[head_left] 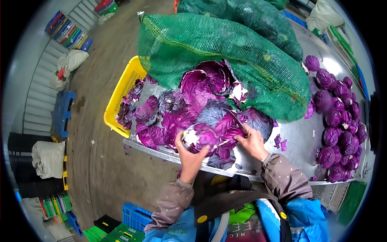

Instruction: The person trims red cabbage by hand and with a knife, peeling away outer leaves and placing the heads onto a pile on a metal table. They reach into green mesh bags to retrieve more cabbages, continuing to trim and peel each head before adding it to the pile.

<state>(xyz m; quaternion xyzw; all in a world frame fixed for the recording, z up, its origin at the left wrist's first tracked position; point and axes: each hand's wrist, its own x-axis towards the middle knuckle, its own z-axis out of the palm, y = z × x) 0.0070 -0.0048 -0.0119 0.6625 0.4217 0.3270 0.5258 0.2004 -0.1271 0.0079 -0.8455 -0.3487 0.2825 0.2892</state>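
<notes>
My left hand [190, 158] is wrapped round a red cabbage [206, 136], its pale cut stem end turned to the left. A knife [236, 118] is gripped in my right hand [254, 143], the dark blade pointing up and left over the leaves. My right thumb lies against a loose purple leaf [227, 135] beside the cabbage. Stripped outer leaves [177, 123] are heaped under and behind both hands on the metal table [292, 139]. Just beyond the heap lies a full green mesh sack [225, 48].
Many trimmed cabbages [332, 137] are piled along the table's right side. A yellow crate [115, 105] with leaves in it stands at the left end. Another mesh sack [258, 18] lies farther back. Blue and green crates [135, 215] sit on the floor below.
</notes>
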